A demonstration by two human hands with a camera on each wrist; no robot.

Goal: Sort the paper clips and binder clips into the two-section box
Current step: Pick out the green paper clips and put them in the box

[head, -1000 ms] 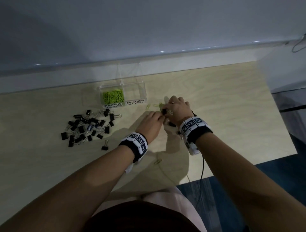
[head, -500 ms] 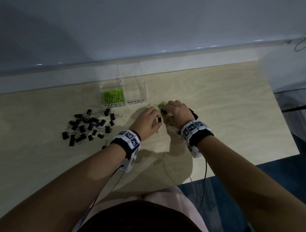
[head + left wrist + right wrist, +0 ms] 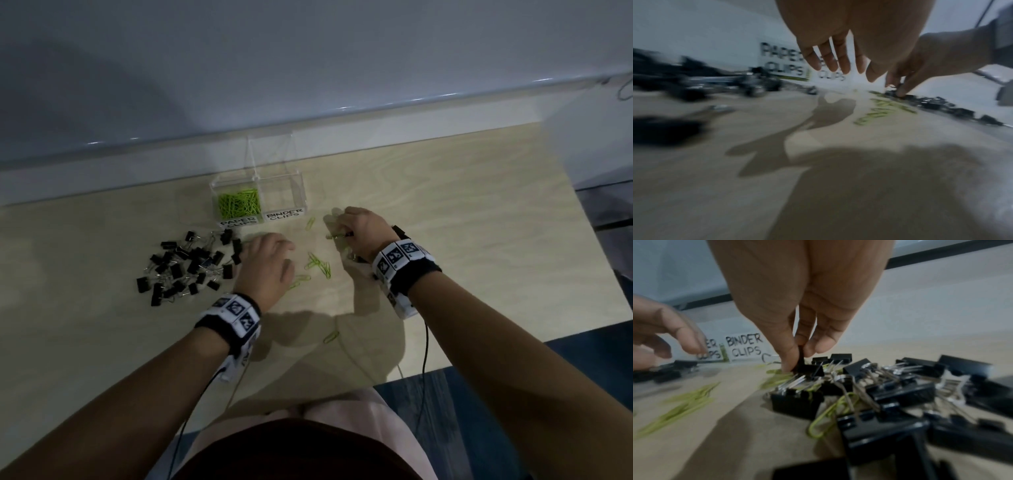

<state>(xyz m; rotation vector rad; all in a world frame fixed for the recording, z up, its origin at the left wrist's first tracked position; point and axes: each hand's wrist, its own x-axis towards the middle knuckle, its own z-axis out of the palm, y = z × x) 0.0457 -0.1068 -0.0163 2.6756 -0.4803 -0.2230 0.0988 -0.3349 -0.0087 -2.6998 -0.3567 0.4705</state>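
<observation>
A clear two-section box (image 3: 298, 192) stands at the back of the table. Its left section, labelled PAPER CLIPS, holds green paper clips (image 3: 238, 204); the BINDER CLIPS section looks empty. My right hand (image 3: 337, 228) pinches a black binder clip (image 3: 807, 368) between thumb and fingers, low over a mixed heap of binder clips (image 3: 900, 394) and a green paper clip (image 3: 830, 415). My left hand (image 3: 265, 245) hovers with fingers (image 3: 838, 65) straight and holds nothing, between a pile of black binder clips (image 3: 188, 267) and loose green paper clips (image 3: 318, 263).
One green paper clip (image 3: 331, 337) lies alone near the table's front edge. A pale wall ledge (image 3: 342, 137) runs behind the box. The wooden table (image 3: 479, 205) ends at the right above a dark floor. Cables hang from both wristbands.
My hands were close together. The left hand has drawn away to the left, toward the binder clip pile, and opened. Loose paper clips now show between the hands. The right hand stays put.
</observation>
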